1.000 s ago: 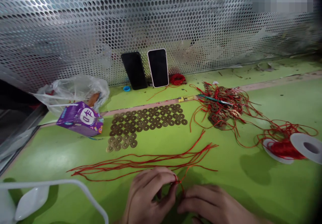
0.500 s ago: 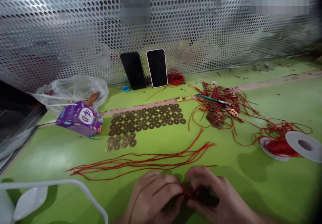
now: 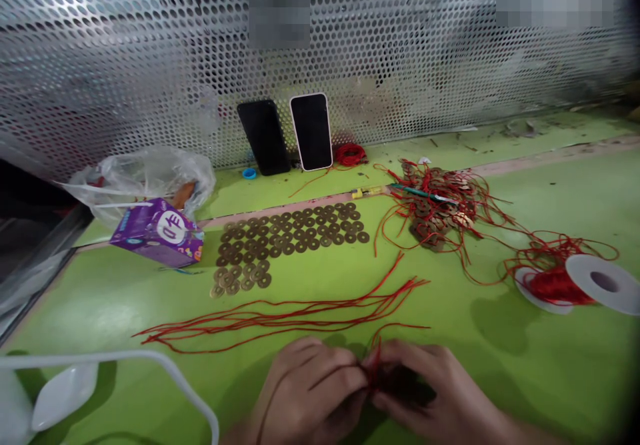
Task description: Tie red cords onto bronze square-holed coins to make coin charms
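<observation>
My left hand [image 3: 313,392] and my right hand [image 3: 425,385] meet at the front of the green table, fingertips almost touching. Between them runs a thin red cord [image 3: 376,358], pinched by both hands. One end of it sticks up past the fingers, and another length trails off to the right. Whatever else lies under the fingers is hidden. Just beyond my hands, several cut red cords [image 3: 280,312] lie loosely side by side. Farther back, brass coins with centre holes [image 3: 295,232] are laid out in overlapping rows.
A heap of corded coins [image 3: 435,198] lies back right, near a spool of red cord [image 3: 560,285]. Two phones [image 3: 311,132] lean on the perforated metal panel [image 3: 400,45]. At left are a purple box [image 3: 157,232], a plastic bag [image 3: 145,172] and a white cable [image 3: 165,368].
My right fingertips have drawn in closer to the left ones. The cord's free end now stands up between them, where it was mostly hidden before. The view has shifted slightly.
</observation>
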`<state>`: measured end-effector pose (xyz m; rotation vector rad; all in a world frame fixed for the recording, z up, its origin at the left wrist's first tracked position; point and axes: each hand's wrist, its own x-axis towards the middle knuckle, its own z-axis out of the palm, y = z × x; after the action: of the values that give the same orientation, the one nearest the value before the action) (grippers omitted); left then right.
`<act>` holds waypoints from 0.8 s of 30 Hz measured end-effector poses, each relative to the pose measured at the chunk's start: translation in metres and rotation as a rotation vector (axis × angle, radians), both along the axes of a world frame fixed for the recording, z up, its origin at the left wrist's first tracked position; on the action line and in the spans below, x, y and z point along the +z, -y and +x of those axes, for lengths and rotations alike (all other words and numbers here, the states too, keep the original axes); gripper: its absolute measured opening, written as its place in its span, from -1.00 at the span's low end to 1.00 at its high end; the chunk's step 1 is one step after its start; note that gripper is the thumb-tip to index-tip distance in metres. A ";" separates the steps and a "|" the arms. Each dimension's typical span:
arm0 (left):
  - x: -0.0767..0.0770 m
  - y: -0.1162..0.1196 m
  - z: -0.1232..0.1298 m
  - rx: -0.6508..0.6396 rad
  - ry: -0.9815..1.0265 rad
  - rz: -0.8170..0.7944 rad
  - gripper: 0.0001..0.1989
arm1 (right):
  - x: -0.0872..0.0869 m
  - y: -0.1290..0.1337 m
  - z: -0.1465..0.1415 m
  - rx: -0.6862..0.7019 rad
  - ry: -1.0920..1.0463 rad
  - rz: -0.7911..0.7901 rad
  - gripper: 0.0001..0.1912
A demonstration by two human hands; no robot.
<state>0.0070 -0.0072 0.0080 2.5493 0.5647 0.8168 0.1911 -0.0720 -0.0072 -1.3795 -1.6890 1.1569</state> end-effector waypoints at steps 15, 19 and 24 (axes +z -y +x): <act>0.005 0.000 0.003 -0.023 -0.131 -0.198 -0.83 | 0.015 -0.001 0.013 -0.202 -0.503 -0.032 -0.83; 0.009 0.001 0.004 0.006 -0.130 -0.296 -0.83 | 0.018 -0.003 0.013 -0.221 -0.494 0.000 -0.88; 0.006 -0.001 0.003 0.151 -0.014 -0.418 -0.87 | 0.012 -0.007 0.007 -0.180 -0.315 -0.017 -0.54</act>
<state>0.0096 -0.0060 0.0136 2.1506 0.8433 0.6491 0.1981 -0.0649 0.0044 -1.2548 -1.3107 1.2146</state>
